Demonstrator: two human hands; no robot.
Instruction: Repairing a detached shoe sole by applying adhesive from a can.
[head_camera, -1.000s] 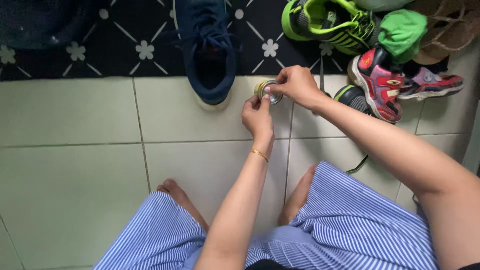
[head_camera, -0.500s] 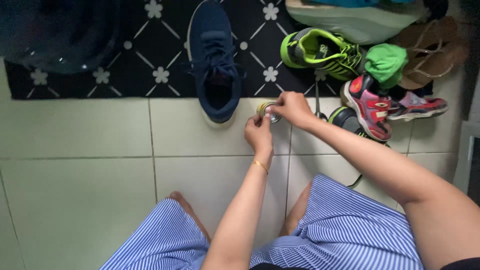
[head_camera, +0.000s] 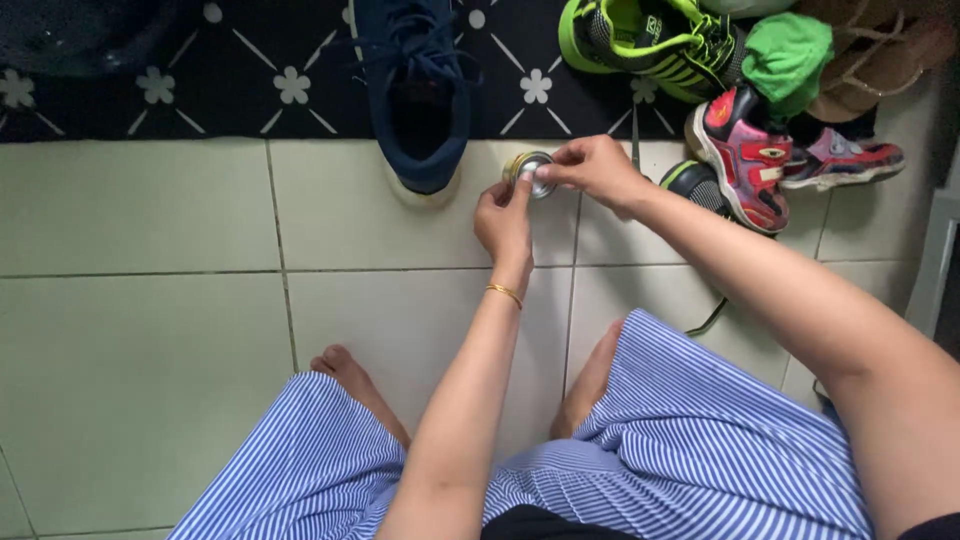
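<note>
A small round metal tin (head_camera: 530, 173) with a gold rim is held above the pale floor tiles between both hands. My left hand (head_camera: 505, 222) grips it from below with the fingertips; a gold bangle sits on that wrist. My right hand (head_camera: 592, 168) pinches the tin's right side from above. Just left of the tin lies a dark blue sneaker (head_camera: 418, 85), toe pointing away, half on a black floral mat (head_camera: 200, 80).
A neon green sneaker (head_camera: 650, 40), a green cloth (head_camera: 790, 55), a red and pink child's shoe (head_camera: 740, 160) and brown sandals (head_camera: 870, 50) crowd the upper right. My bare feet and striped blue skirt (head_camera: 680, 450) fill the bottom.
The view has tilted so the shoes and mat sit higher in the frame. Both hands stay on the tin, with the fingers shifted slightly around it.
</note>
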